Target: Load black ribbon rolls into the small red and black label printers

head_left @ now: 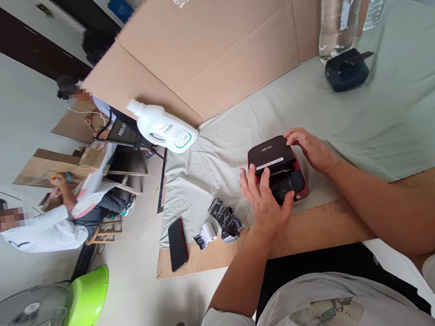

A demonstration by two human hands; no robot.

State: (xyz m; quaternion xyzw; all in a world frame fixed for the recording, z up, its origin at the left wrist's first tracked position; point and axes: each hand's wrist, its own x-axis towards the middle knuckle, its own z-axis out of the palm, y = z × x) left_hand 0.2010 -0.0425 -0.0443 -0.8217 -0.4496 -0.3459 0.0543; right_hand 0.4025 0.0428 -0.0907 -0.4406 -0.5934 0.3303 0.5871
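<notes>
Small printer (277, 167), red base with dark lid raised, on pale cloth (396, 103) at table's near edge, directly ahead of body. Long axis running away from wearer. Left hand (266, 202) at near end, fingers spread over open compartment, touching, gripping nothing. Right hand (313, 148) at far right corner, fingertips resting on lid, unclenched. Both in contact; left nearer the opening. Paper roll (209, 231), crumpled wrapper (226, 219), phone (177, 243) lying apart to left.

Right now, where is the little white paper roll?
In the head view, the paper roll lies left of the left hand, between the phone and the crumpled wrapper.
</notes>
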